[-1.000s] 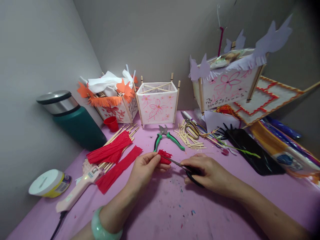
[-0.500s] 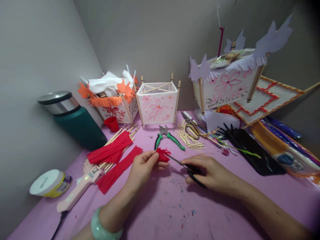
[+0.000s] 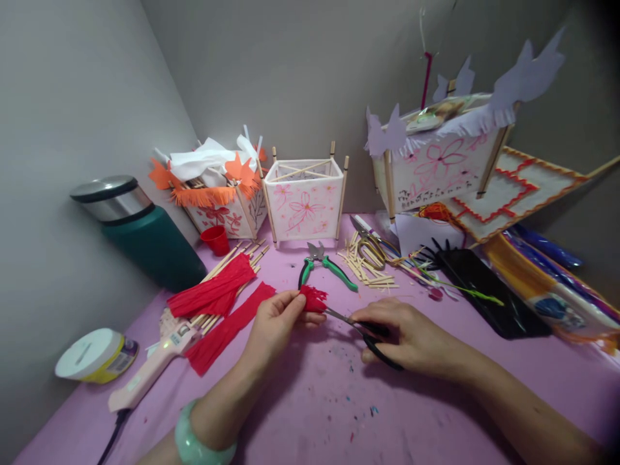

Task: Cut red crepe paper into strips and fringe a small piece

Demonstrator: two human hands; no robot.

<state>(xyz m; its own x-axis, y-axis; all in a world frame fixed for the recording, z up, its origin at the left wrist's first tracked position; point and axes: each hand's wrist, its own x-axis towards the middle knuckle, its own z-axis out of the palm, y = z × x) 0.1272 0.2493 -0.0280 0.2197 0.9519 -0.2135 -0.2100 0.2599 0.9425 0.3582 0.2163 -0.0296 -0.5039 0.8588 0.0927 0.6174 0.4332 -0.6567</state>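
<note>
Between thumb and fingers, my left hand (image 3: 283, 316) pinches a small red crepe paper piece (image 3: 314, 299) with a ragged, fringed top edge. My right hand (image 3: 404, 332) is closed on black-handled scissors (image 3: 378, 341), whose blades point left and end at the paper's right edge. Behind the paper lie green-handled pliers (image 3: 329, 265), jaws facing away. Two more red paper strips are to the left: a folded one (image 3: 213, 287) on thin wooden sticks and a flat one (image 3: 230, 329) beside my left wrist.
At the left are a teal bottle (image 3: 150, 239), a white-lidded tub (image 3: 97, 355) and a pink glue gun (image 3: 150, 374). Paper lanterns (image 3: 305, 206) stand behind. Short sticks (image 3: 365, 268), gold-handled scissors (image 3: 372, 250) and a black phone-like slab (image 3: 491, 294) lie at the right.
The scissors' blades have drawn slightly down and away from the red paper's fringed edge, and their handles are a little further apart. My left hand keeps its pinch.
</note>
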